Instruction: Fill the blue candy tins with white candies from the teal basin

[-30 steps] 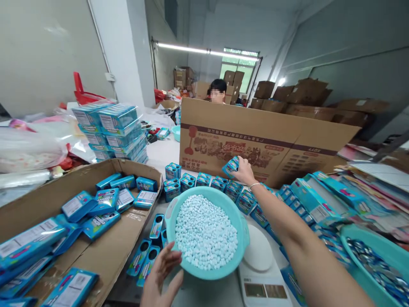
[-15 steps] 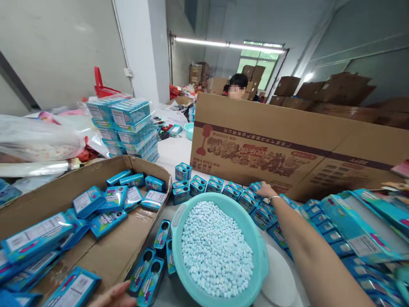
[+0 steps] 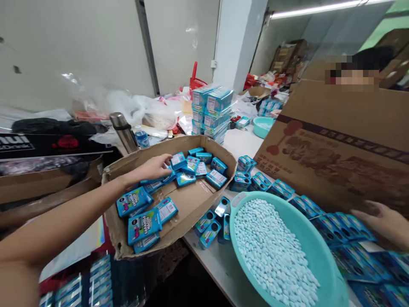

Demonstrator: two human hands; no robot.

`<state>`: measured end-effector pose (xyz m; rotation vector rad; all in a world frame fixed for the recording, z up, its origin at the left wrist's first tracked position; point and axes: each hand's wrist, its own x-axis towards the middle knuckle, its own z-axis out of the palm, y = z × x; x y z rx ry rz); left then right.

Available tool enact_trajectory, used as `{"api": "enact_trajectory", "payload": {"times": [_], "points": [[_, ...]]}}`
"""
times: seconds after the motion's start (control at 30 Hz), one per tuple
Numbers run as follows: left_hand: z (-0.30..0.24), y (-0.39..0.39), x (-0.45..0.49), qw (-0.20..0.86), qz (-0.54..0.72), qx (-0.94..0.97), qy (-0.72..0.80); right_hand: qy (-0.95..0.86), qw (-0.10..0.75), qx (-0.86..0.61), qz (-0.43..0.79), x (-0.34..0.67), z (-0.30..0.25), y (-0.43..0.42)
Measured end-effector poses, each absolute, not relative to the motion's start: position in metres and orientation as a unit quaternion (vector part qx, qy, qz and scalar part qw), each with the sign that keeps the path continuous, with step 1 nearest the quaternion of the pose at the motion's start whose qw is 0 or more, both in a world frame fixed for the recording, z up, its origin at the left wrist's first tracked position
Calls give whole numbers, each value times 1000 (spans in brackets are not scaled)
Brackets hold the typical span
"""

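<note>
Left grip [image 3: 156,167] at glossy blue box [image 3: 178,160], pale label showing.

Left hand [image 3: 150,168]: fingertips partly hidden at a blue box [image 3: 178,160], can't tell grip vs touch; arm cut off at left. Right hand [image 3: 385,224]: blurred, wrist cut off at right, contact with the box rows [image 3: 338,226] unclear. Those rows blur and run out of frame right. Teal basin [image 3: 308,226]: near side cut off. Big carton [image 3: 338,132]: right end out of frame, print smeared, hides a person [image 3: 377,59] below the pixelated head. Wrapped stack [image 3: 219,101], far: small print unreadable.
</note>
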<state>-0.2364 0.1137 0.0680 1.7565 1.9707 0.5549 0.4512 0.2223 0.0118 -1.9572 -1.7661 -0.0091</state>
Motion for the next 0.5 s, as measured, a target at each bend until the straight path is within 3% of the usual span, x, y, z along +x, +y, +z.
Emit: {"api": "enact_trajectory", "payload": {"times": [0.13,0.23,0.37,0.5], "points": [[26,112,-226,221,-62,693,683,-696,238,-674,62,357,39,204],[-9,94,-200,227,-109,698,670,-804,236,-542,59,242,52,180],[-30,84,-184,244,-72,707,660,-919,74,-386,31,85,59,144],[-1,105,-209,231,8,692,683,-964,-114,-229,68,-26,48,97]]}}
